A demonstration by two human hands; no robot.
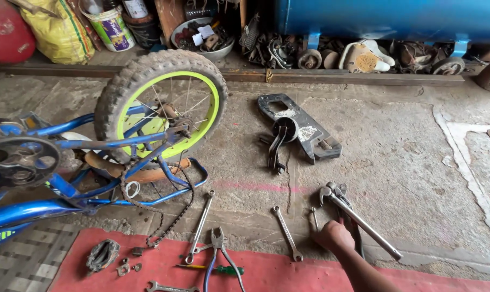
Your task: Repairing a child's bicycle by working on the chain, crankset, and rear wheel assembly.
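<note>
Head view: the right hand (334,236) reaches low on the concrete floor (407,162), fingers curled, seemingly closing on a small spanner (314,217) beside the pipe wrench (358,219). Tools lie fanned within reach of the upturned blue bicycle (94,157). No left hand shows.

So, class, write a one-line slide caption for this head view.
A right hand reaches for a small spanner beside an upturned blue bicycle.

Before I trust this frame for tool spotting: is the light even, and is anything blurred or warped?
Head view: soft, even daylight, faint shadows, no glare; the spanners and pipe wrench are sharp; the right hand looks slightly soft; the wide lens bends the steel rail and stretches the blue bicycle at the left edge.
</note>
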